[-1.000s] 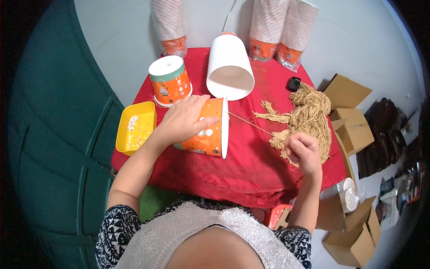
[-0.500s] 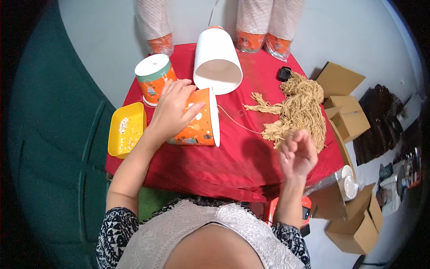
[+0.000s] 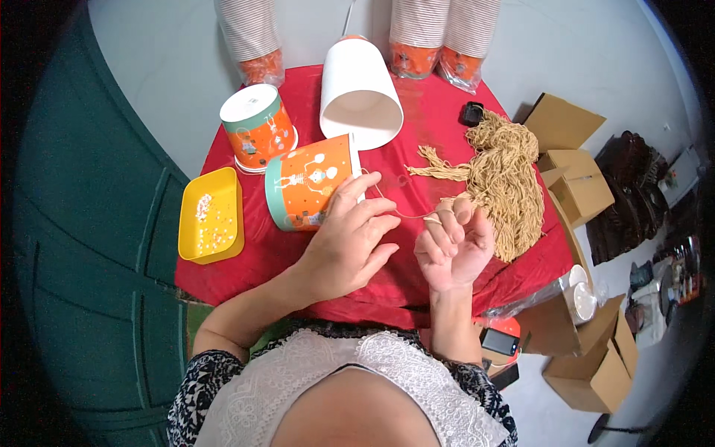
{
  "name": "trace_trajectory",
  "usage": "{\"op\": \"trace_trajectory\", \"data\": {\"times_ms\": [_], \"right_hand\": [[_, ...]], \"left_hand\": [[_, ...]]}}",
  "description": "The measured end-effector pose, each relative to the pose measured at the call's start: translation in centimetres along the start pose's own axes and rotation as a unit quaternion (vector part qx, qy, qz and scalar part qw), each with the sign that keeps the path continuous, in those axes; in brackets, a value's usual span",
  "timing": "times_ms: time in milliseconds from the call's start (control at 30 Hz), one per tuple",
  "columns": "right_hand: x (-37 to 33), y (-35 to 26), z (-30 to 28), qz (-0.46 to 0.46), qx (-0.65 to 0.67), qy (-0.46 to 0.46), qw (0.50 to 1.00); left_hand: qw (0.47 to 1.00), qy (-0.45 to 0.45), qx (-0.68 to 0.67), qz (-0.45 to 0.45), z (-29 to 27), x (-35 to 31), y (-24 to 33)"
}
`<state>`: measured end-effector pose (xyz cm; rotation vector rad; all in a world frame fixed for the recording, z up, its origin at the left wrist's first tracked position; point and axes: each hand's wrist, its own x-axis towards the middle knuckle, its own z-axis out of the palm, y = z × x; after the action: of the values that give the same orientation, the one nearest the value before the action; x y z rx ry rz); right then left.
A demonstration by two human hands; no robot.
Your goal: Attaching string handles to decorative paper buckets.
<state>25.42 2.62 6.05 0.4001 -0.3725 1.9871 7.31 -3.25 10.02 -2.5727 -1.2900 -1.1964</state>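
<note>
An orange paper bucket (image 3: 316, 177) with a green base band lies on its side, its white rim facing right. Beside that rim is my left hand (image 3: 350, 238), fingers spread and fingertips close to the cord; whether they touch the rim I cannot tell. A thin tan cord (image 3: 406, 216) runs from the bucket's mouth to my right hand (image 3: 454, 249), whose fingers are curled around it. Just beyond this hand lies a large bundle of tan cords (image 3: 506, 186). Another orange bucket (image 3: 258, 134) stands upside down behind the first, at the left.
A yellow tray (image 3: 237, 223) with small white and coloured bits sits at the left of the red-covered table (image 3: 298, 276). A white bucket stack (image 3: 357, 74) lies at the back, by a small black object (image 3: 472, 113). Tall bucket stacks (image 3: 421, 30) stand behind. Cardboard boxes (image 3: 592, 372) are right.
My left hand has come off the bucket's side and moved right and nearer, beside the rim. My right hand has moved left with the cord. The bucket has shifted slightly left and away.
</note>
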Motion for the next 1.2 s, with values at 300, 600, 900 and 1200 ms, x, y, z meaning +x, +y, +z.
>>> {"op": "trace_trajectory", "data": {"times_ms": [300, 600, 900, 1200], "right_hand": [[-0.7, 0.8, -0.4, 0.027, -0.015, -0.011, 0.999], [-1.1, 1.4, 0.1, 0.025, -0.162, 0.050, 0.985], [-1.7, 2.8, 1.8, -0.111, -0.617, 0.070, 0.776], [-1.0, 3.0, 0.1, -0.046, -0.597, 0.137, 0.789]], "left_hand": [[0.992, 0.064, -0.101, -0.047, 1.4, 0.3, 0.7], [0.991, 0.100, -0.090, 0.007, 2.0, 0.6, -0.2], [0.997, 0.060, -0.046, 0.016, 0.4, 1.1, -0.7], [0.998, 0.054, 0.002, 0.030, 0.5, 2.9, -3.1]]}}
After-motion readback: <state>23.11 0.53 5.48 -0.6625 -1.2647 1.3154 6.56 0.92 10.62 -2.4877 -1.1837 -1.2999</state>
